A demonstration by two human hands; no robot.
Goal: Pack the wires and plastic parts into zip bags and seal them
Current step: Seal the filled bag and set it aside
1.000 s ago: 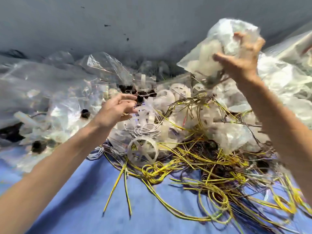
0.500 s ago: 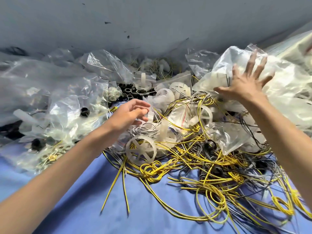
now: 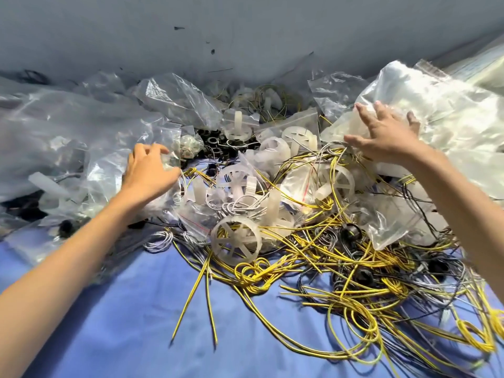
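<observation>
— As you are scanning outward from the near edge, what is lying closest?

— Blue cloth (image 3: 122,323) is covering the surface, and two bare forearms are reaching across it from the bottom corners. A few loose ends of the yellow wires (image 3: 354,271) are trailing toward me. Their main tangle is sprawling just behind and off to the right. A small coil of grey wires (image 3: 159,238) is lying at the left end of that tangle.

— And the plastic parts?

— A white spoked wheel (image 3: 236,237) is sitting at the front of the heap, touching the yellow wires. More white wheels and pegs are piling up behind it in the middle, some lying loose and some showing through clear plastic.

— What are the hands doing?

— The left hand (image 3: 148,173) is reaching in at the left side of the heap. Its fingers (image 3: 152,148) are curling against the edge of a clear zip bag (image 3: 109,159), but I cannot tell whether they are actually pinching it. The right hand (image 3: 387,137) is working farther back on the right. It is gripping nothing, and its fingers are spreading out straight over a large filled bag (image 3: 450,118).

— And beyond the hands?

— Black rings (image 3: 215,140) are lying between the hands, behind the white parts. Crumpled clear bags (image 3: 177,96) are heaping up along the back, against a grey wall (image 3: 245,28).
</observation>
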